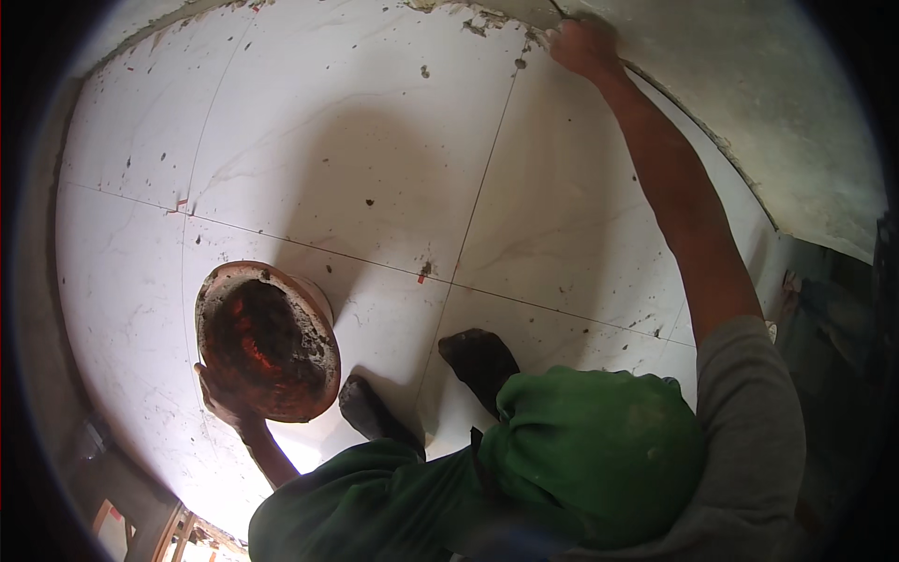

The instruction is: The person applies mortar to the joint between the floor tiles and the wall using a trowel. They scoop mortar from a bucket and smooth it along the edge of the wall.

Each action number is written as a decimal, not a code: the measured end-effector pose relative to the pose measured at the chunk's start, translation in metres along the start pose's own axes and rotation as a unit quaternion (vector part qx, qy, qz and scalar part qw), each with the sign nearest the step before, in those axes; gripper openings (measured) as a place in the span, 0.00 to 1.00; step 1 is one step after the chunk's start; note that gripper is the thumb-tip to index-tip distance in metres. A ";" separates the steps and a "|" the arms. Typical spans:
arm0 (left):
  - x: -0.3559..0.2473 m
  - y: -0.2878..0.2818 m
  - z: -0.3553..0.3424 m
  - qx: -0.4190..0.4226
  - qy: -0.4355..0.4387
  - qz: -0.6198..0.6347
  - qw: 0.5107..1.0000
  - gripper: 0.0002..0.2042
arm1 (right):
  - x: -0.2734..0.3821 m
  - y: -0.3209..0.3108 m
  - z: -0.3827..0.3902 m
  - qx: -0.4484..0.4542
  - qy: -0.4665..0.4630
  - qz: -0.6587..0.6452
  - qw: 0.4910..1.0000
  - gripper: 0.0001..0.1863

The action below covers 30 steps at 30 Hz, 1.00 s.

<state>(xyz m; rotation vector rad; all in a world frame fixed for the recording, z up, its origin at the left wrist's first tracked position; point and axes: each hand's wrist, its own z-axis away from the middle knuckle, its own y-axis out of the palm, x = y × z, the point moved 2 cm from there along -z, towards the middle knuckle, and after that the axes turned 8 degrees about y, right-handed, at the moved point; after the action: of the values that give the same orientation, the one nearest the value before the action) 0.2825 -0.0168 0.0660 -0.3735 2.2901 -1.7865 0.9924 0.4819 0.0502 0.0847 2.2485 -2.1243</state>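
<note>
While the person crouches on a floor of large white tiles (309, 140), seen from above through a wide, curved lens, the left hand (220, 398) grips the near rim of a round orange pan (267, 342) and holds it tilted just above the floor, at the lower left. The fingers are curled under the pan's edge, closed on it. The pan's inside is caked with dark grey mortar, with orange showing through in patches, and its rim is crusted pale.

The right arm stretches up and away to the top of the view, where the right hand (582, 45) presses against the joint between the tiled floor and a rough grey wall (768, 103). The fingers look bunched together, but whether they hold anything is too small to tell. Crumbs of grey mortar (478, 23) lie along that joint just left of the hand.

Two dark, mortar-stained feet (478, 361) rest on the tiles between the pan and the person's knees, which are covered by green trousers (590, 450). A grey sleeve (749, 412) covers the right upper arm. Thin grout lines cross the tiles, with small red spacers (178, 204) at some crossings and dark specks scattered about.
</note>
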 end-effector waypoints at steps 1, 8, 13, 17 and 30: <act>0.001 0.000 -0.001 0.001 -0.004 0.010 1.000 0.27 | -0.004 0.000 0.000 -0.001 0.000 -0.002 1.000 0.24; 0.022 0.013 0.012 -0.011 -0.025 0.045 0.999 0.29 | -0.070 0.001 0.054 -0.052 0.016 -0.015 0.998 0.23; 0.010 0.009 0.003 0.048 -0.097 0.093 0.990 0.28 | -0.150 0.011 0.076 -0.007 0.042 0.057 0.997 0.20; 0.045 -0.031 0.037 -0.002 -0.023 -0.045 0.999 0.31 | -0.153 0.037 0.093 -0.052 -0.060 0.023 0.997 0.13; -0.046 -0.076 0.018 -0.001 -0.279 0.581 0.764 0.27 | 0.120 -0.068 0.177 0.098 -0.164 -0.367 0.910 0.20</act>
<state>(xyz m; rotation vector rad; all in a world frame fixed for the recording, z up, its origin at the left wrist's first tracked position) 0.3371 -0.0358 0.1355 0.4212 1.4507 -0.8299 0.8677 0.3024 0.0992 -1.1932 2.0351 -2.4050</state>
